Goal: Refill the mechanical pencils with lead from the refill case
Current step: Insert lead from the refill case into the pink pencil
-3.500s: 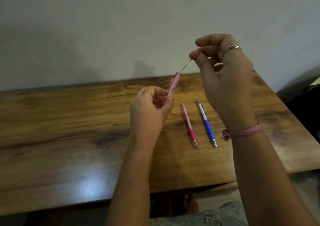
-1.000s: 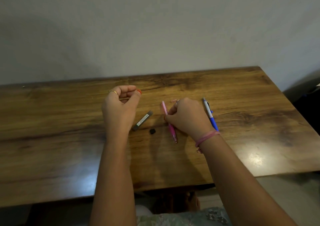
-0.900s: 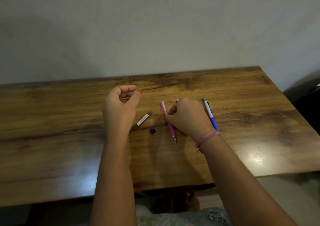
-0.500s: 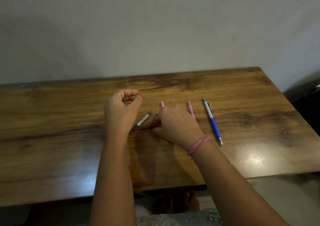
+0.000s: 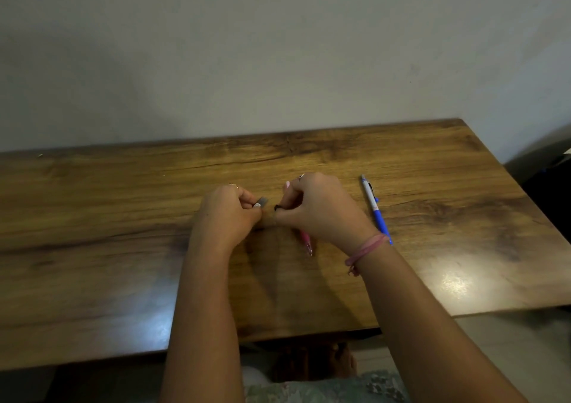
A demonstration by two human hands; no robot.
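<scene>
Low over the middle of the wooden table [image 5: 123, 217] both hands are drawn close together, knuckles toward the camera. On the left hand [image 5: 227, 214] the fingers are curled and clamped on the lead refill case [image 5: 261, 202], a small dark stick with a pale label, of which only the end pokes out toward the other hand. On the right hand [image 5: 318, 208] the thumb and forefinger are pressed together on a tiny black piece [image 5: 277, 207], apparently the case's cap, held just beside the open end of the case; whether the two parts touch cannot be told. Under the right hand lies a pink mechanical pencil [image 5: 307, 242] flat on the table, its metal tip showing toward the near edge and a pale pink end peeking out beyond the knuckles; the hand covers the rest. Well clear to the right, a blue and white mechanical pencil [image 5: 375, 209] lies on the table, its white end pointing away and its blue barrel running toward the right wrist, where a pink band [image 5: 367, 248] hides its tip. A ring [image 5: 234, 185] sits on a left finger, and a plain grey wall [image 5: 278, 47] stands behind the table
</scene>
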